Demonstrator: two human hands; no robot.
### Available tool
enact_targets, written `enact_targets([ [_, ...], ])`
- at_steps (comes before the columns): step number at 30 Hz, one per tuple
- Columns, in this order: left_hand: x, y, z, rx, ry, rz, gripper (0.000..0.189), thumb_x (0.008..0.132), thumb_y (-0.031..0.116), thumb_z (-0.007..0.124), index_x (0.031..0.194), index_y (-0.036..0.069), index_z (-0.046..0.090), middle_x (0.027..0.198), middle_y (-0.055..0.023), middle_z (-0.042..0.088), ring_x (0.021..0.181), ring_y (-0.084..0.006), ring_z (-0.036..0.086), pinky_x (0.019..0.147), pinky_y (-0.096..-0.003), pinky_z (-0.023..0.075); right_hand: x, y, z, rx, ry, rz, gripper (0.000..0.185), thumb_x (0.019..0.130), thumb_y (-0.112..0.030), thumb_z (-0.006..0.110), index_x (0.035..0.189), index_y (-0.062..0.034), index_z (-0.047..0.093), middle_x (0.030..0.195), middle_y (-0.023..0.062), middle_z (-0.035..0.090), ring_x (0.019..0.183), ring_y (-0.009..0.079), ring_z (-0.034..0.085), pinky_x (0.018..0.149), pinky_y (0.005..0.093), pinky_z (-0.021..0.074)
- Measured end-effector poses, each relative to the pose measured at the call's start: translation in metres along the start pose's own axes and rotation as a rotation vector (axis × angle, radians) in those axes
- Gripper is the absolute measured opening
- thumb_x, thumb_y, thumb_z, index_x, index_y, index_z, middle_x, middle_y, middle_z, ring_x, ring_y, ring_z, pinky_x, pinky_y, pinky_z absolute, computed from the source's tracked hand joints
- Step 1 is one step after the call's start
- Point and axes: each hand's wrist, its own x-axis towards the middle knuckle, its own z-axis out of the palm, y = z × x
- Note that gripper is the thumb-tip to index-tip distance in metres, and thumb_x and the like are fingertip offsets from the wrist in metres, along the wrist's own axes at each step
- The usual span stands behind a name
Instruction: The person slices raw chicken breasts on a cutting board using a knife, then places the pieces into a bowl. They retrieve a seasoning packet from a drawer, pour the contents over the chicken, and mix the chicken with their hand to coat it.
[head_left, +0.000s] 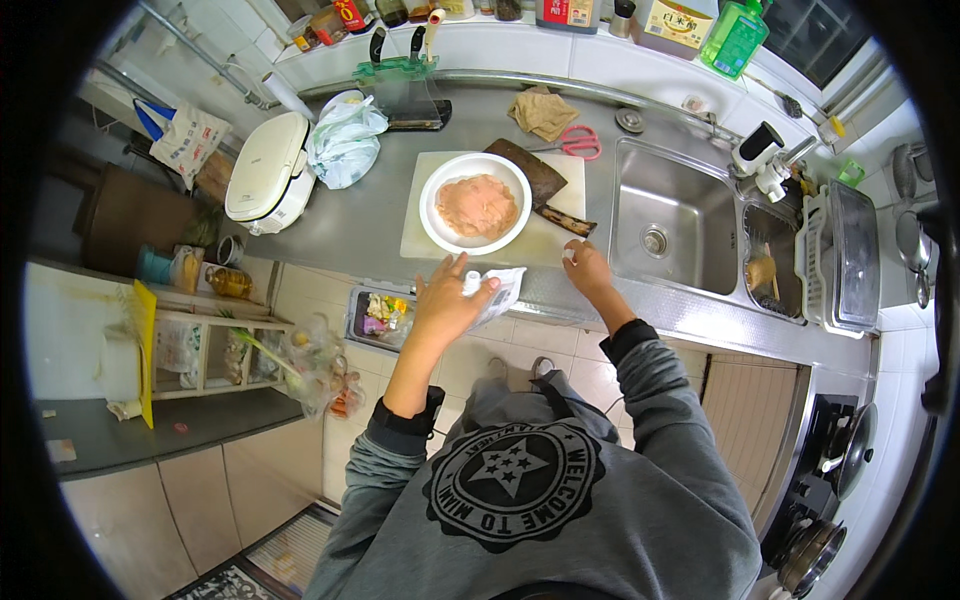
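My left hand (444, 300) grips a white spouted pouch (507, 291) at the counter's front edge, its short white spout (471, 282) uncovered beside the thumb. Between the fingertips of my right hand (590, 271) is a small white piece (568, 256) that looks like a cap. Just beyond my hands, a white bowl (427, 219) holds a mound of pale pink minced meat (478, 205). The bowl stands on a white cutting board (417, 180). To its right lies a cleaver with a dark blade (529, 166) and a worn wooden handle (568, 220), which points towards my right hand.
Red-handled scissors (580, 142) and a brown cloth (543, 112) lie behind the board. A steel sink (675, 217) is at right. On the left are a white rice cooker (268, 174), a plastic bag (346, 142) and a knife block (397, 90). A waste bin (352, 319) sits below the counter edge.
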Motion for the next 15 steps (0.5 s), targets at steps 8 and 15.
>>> enact_targets([
  [8,0.009,-0.008,-0.007,-0.809,0.128,-0.207,0.086,0.089,0.054,0.065,0.149,0.000,0.037,0.156,-0.0269,0.030,0.143,-0.0334,0.034,0.112,-0.0398,0.0345,-0.008,-0.029,-0.004,-0.100,0.042,-0.131,0.063,0.079,-0.010,0.072,0.137,-0.0112,0.048,0.127,0.0155,0.052,0.116,0.0336,0.055,0.088,0.0464,0.0514],
  [15,0.018,0.032,0.001,-1.722,0.072,-0.242,0.057,0.096,0.044,0.061,0.128,-0.002,0.054,0.118,-0.0131,0.066,0.103,-0.0225,0.067,0.087,-0.0354,0.0546,-0.068,-0.105,-0.016,0.202,0.226,-0.636,0.100,0.070,-0.018,0.083,0.151,-0.0015,0.027,0.147,0.0245,0.036,0.132,0.0443,0.040,0.109,0.0481,0.0360],
])
